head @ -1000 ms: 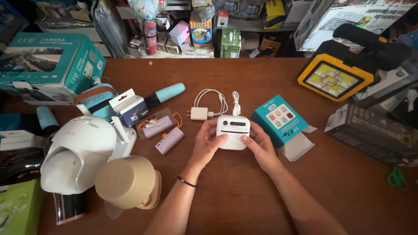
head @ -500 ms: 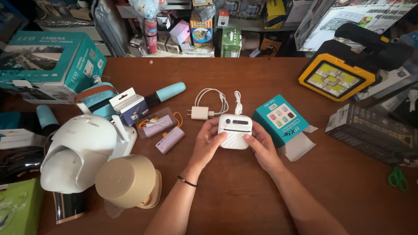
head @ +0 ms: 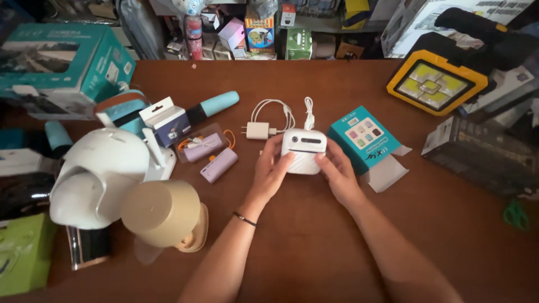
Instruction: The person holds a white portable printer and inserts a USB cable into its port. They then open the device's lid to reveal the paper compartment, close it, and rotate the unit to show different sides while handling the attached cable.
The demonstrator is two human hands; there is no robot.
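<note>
While both hands hug it, the small white gadget (head: 304, 151) sits between them, just above the brown bench (head: 314, 247); the left hand (head: 273, 170) grips its left side; the right hand (head: 336, 171) grips its right side; its long side runs left to right.

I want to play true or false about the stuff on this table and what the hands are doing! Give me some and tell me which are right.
1. Both hands, the left hand and the right hand, hold the small white gadget. True.
2. The teal box lies left of the gadget. False: it lies to the right, beside the right hand.
3. A white charger plug with its cable lies on the brown table. True.
4. The yellow-framed lamp is held in one hand. False: it lies far off at the right, untouched.
5. The left wrist wears a thin dark band. True.
</note>
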